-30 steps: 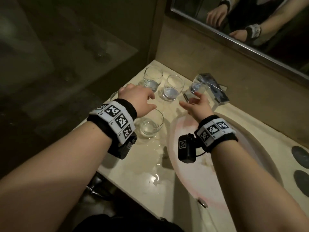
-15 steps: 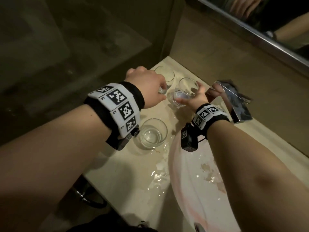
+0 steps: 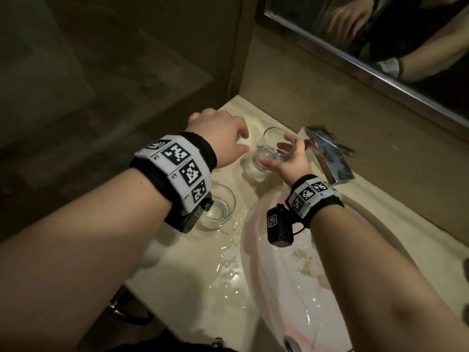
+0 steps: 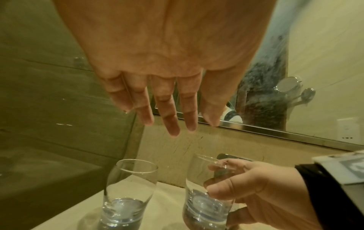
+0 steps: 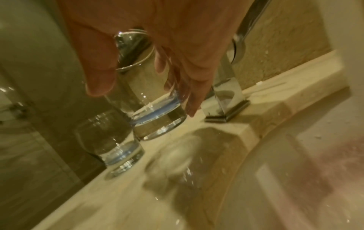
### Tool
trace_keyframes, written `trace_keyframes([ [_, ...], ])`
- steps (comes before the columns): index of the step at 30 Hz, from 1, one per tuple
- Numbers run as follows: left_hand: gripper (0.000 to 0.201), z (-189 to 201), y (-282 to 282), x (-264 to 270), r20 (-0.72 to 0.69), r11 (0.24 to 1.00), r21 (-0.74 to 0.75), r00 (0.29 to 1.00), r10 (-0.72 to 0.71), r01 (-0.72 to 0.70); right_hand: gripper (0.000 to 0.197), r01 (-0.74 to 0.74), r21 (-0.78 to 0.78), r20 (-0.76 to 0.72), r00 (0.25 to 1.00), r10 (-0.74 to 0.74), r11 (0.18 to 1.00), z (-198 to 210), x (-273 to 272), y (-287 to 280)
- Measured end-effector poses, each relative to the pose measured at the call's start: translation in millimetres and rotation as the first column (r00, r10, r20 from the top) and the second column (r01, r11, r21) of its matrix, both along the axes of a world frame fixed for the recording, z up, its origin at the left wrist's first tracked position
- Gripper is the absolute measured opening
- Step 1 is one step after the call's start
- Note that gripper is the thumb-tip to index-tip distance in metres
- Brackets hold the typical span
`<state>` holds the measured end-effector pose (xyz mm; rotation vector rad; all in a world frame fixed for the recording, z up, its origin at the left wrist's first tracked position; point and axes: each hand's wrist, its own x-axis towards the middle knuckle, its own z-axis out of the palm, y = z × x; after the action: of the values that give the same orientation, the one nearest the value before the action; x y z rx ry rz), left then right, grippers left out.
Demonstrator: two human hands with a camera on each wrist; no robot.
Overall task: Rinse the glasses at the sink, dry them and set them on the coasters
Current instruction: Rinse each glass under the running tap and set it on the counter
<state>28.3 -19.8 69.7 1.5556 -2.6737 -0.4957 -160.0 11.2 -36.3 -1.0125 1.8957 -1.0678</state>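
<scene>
Right hand has its grip clamped round 1 glass, lifted off the wet bench beside the tap; left hand, fingers straight, hovers over another glass.

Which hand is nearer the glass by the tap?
Right. The right hand grips that glass; the left hand hovers open above the neighbouring glass.
</scene>
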Motion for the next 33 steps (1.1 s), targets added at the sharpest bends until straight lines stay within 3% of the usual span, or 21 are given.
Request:
trace_keyframes([
  [5, 0.032, 1, 29, -15, -0.131, 1.0, 0.014, 0.991, -0.01, 0.012, 0.08, -0.1, -0.073, 0.018, 0.995, 0.102, 0.992, 14, -1, 48],
  [9, 0.03, -6, 54, -29, -0.23, 0.999, 0.028, 0.973, -0.016, 0.023, 0.077, -0.17, -0.037, -0.008, 0.986, 0.169, 0.985, 9, -11, 95],
  [15, 0.029, -30, 87, -54, -0.259, 0.995, 0.098, 0.965, 0.042, -0.017, 0.085, -0.018, 0.137, -0.006, 1.0, 0.019, 0.99, -7, -53, 142],
  [20, 0.03, -56, 106, -76, -0.228, 0.987, 0.145, 0.968, 0.105, -0.073, 0.09, 0.027, 0.157, -0.031, 0.999, -0.023, 0.987, -12, -85, 142],
  [25, 0.031, -76, 115, -87, -0.238, 0.976, 0.198, 0.961, 0.137, -0.09, 0.095, -0.044, 0.135, -0.001, 0.999, 0.044, 0.99, -23, -94, 127],
  [33, 0.038, -91, 96, -114, -0.244, 0.973, 0.23, 0.967, 0.073, -0.015, 0.088, -0.093, 0.112, 0.019, 0.996, 0.092, 0.989, -34, -98, 109],
])
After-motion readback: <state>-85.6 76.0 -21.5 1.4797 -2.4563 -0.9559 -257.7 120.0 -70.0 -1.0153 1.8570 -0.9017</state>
